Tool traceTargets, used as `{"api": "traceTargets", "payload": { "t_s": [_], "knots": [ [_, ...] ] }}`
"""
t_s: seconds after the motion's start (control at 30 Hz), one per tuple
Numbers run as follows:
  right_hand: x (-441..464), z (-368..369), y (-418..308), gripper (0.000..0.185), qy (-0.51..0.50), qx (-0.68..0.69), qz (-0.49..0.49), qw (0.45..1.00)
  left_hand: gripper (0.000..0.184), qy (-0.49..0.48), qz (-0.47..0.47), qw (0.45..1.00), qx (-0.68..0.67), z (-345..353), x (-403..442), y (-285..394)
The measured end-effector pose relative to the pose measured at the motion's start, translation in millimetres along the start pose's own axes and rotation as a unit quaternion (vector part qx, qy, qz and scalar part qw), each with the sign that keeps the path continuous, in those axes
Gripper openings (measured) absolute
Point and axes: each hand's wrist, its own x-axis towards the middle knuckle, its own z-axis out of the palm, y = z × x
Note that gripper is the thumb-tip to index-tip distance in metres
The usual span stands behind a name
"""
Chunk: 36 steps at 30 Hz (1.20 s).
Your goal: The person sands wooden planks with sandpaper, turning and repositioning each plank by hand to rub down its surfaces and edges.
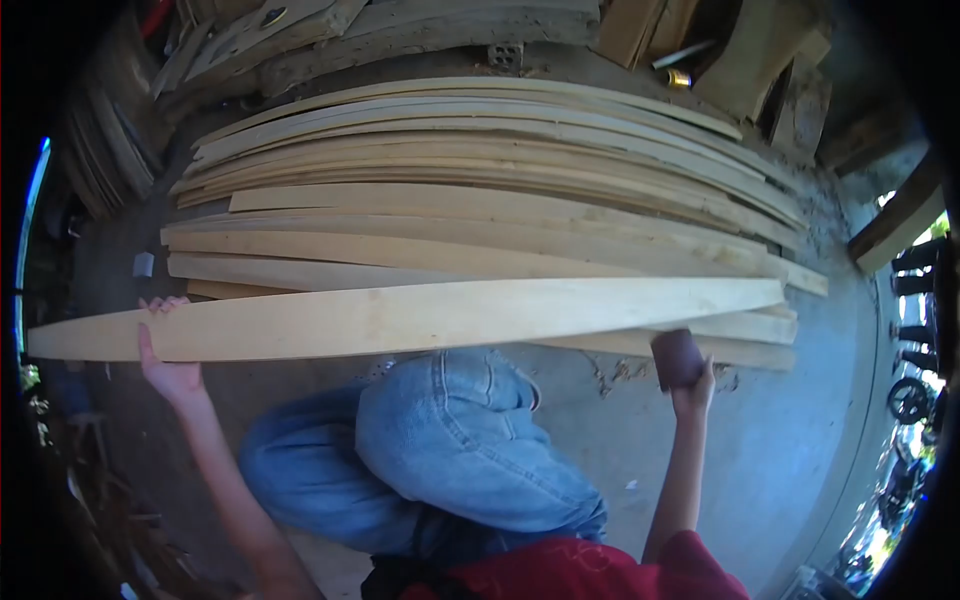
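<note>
Leaning thin boards (110, 150) stand at the far left, beyond the left fingers and grey in the dim light. Nearer those fingers, a small white scrap (144, 264) lies on the smooth concrete floor (800, 420). The left hand (170, 374) grips 1 long plank (400, 320) close to its left end — thumb against the near face, fingertips curled over the upper edge. This plank is pale, fine-grained wood, flat and narrowing towards its ends; it stretches rightward from the left fingers, above the knees in faded, seamed blue jeans (450, 430). Beyond it, a stack of similar boards (490, 150) spreads in loose, overlapping rows, and past that lie rough, weathered timbers (440, 45) and a small block with round holes (505, 55). Below the plank, between the 2 forearms, is a red shirt (570, 577) of soft cloth. The right hand (698, 390) is closed on a dark brown, squarish block (677, 358), blurred, its fingers partly hidden; I cannot tell whether the block touches wood. Well right of those fingers is a round black wheel (908, 400).
</note>
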Motion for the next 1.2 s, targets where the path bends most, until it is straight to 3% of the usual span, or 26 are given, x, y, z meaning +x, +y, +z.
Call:
{"api": "traceTargets", "payload": {
  "t_s": [0.1, 0.17, 0.2, 0.27, 0.3, 0.4, 0.43, 0.47, 0.53, 0.6, 0.67, 0.73, 0.83, 0.87, 0.97, 1.07, 1.17, 1.2],
  "knots": [
    [-10, 65, 40, 0.054, -0.078, 0.104, -0.003, 0.992, 0.029, 0.008, -0.010, 1.000, 0.011, -20, -1, 8],
    [-6, 87, 53, 0.055, -0.060, 0.082, -0.072, 0.992, 0.030, -0.003, -0.016, 0.999, -0.035, -32, -1, 14],
    [-8, 101, 51, 0.044, -0.028, 0.092, -0.072, 0.993, 0.032, -0.004, -0.011, 0.999, -0.052, -37, -6, 15],
    [17, 90, 55, 0.032, -0.003, -0.076, -0.136, 0.988, 0.034, -0.013, -0.042, 0.999, -0.011, -36, -10, 19],
    [13, 94, 47, 0.021, -0.028, -0.090, -0.133, 0.987, 0.034, 0.011, -0.026, 0.999, -0.016, -36, -8, 20],
    [-15, 109, 22, 0.017, 0.020, -0.117, -0.171, 0.978, 0.035, 0.044, -0.019, 0.997, -0.062, -37, -3, 9],
    [-30, 112, 12, 0.013, 0.010, -0.125, -0.179, 0.976, 0.034, 0.113, -0.029, 0.993, -0.012, -28, 0, -2],
    [-39, 107, 4, 0.012, 0.029, -0.118, -0.197, 0.973, 0.034, 0.180, -0.043, 0.982, 0.033, -20, -1, -14],
    [-33, 72, -8, 0.014, 0.078, -0.166, -0.230, 0.956, 0.033, 0.164, -0.141, 0.976, 0.024, -39, -6, -42],
    [-46, 54, -20, 0.016, 0.090, -0.290, -0.185, 0.935, 0.031, 0.316, -0.196, 0.928, -0.022, -66, -2, -87],
    [-32, 36, -14, 0.021, 0.142, -0.299, -0.197, 0.923, 0.031, 0.380, -0.214, 0.900, -0.010, -78, -5, -133],
    [-29, 41, -6, 0.021, 0.173, -0.269, -0.204, 0.925, 0.031, 0.412, -0.240, 0.879, 0.021, -83, -4, -168],
    [3, 29, -11, 0.030, 0.161, -0.319, -0.166, 0.919, 0.040, 0.378, -0.278, 0.882, 0.036, -119, -1, -214],
    [14, 31, -11, 0.032, 0.160, -0.343, -0.151, 0.913, 0.052, 0.379, -0.292, 0.878, 0.002, -140, 2, -231],
    [38, 47, -7, 0.034, 0.200, -0.404, -0.152, 0.880, 0.071, 0.482, -0.283, 0.820, 0.119, -158, 18, -267],
    [62, 60, -1, 0.036, 0.200, -0.437, -0.143, 0.865, 0.070, 0.404, -0.362, 0.824, 0.164, -156, 27, -279],
    [83, 63, 5, 0.034, 0.213, -0.445, -0.097, 0.865, 0.071, 0.408, -0.339, 0.830, 0.170, -185, 28, -310],
    [93, 56, 10, 0.032, 0.208, -0.430, -0.098, 0.873, 0.077, 0.492, -0.249, 0.808, 0.208, -147, 27, -307]
  ]
}}
